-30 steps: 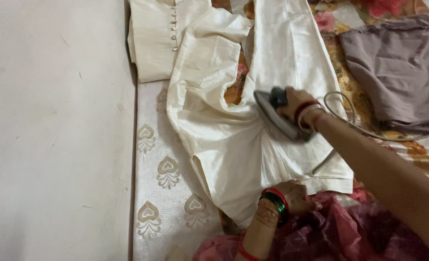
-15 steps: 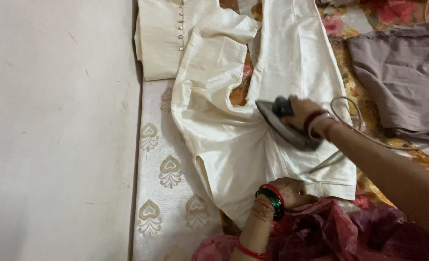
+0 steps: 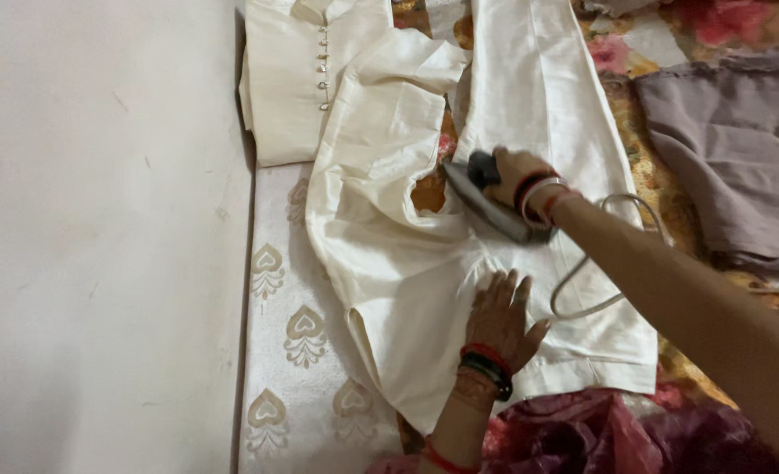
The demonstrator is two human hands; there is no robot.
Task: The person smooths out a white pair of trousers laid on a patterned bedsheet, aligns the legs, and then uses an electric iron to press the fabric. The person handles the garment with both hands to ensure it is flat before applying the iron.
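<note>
The right hand [image 3: 514, 175] is closed around the handle of a grey iron [image 3: 488, 197], which sits on cream trousers [image 3: 460, 263] spread over a patterned bedsheet [image 3: 302, 325]. The iron's tip points toward the gap where the two trouser legs split. Its cord [image 3: 596, 290] loops across the cloth beside the right forearm. The left hand [image 3: 500, 314] lies flat, fingers spread, pressing the trousers just below the iron, near the waist edge. A cream buttoned shirt [image 3: 297, 79] lies at the top, touching the trousers. A grey cloth [image 3: 732, 149] lies well apart on the right. Bare sheet runs along the trousers' left edge, ending at the pale wall [image 3: 100, 237].
</note>
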